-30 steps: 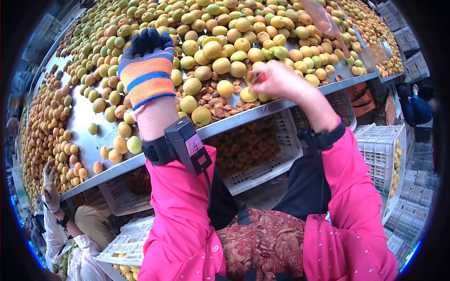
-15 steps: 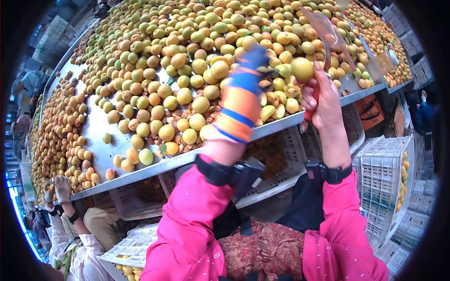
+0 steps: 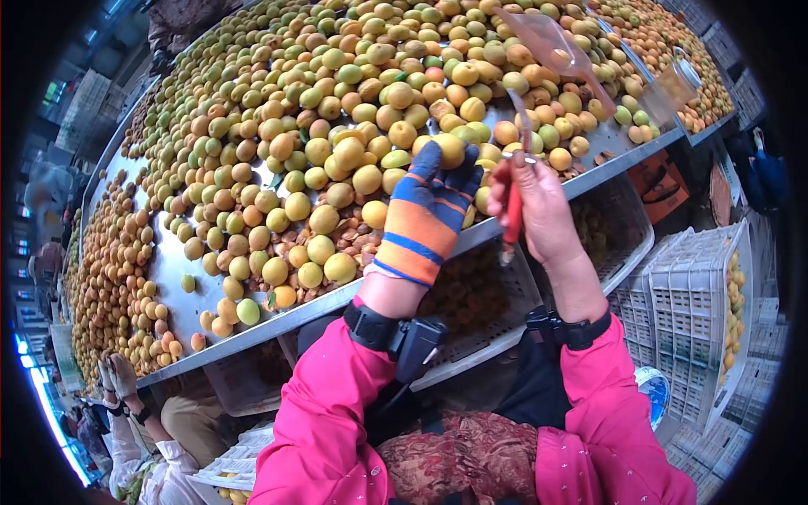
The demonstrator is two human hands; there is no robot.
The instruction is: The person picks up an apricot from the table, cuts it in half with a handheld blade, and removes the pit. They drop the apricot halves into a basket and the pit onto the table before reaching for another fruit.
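Observation:
My left hand [image 3: 425,220], in an orange and blue striped glove, grips a yellow apricot [image 3: 450,151] between thumb and fingers at the table's near side. Just right of it, my bare right hand [image 3: 543,202] is closed around the red handle of a knife [image 3: 513,210], whose thin blade points up and away. Blade and held apricot are apart. A heap of yellow, green and orange apricots [image 3: 324,220] spreads over the metal table [image 3: 189,299] beyond both hands. Brown pits [image 3: 358,240] lie among the fruit left of the glove.
A clear plastic scoop [image 3: 560,55] lies on the fruit, with a clear jar [image 3: 677,82] farther right. White crates [image 3: 686,311] stand at the right; others sit under the table edge. Another person's gloved hands [image 3: 122,376] are at the far left.
My left hand has come into focus with an apricot in its fingers. My right hand moved left with the knife; the apricot at its fingertips before is gone from there. The view shifted slightly.

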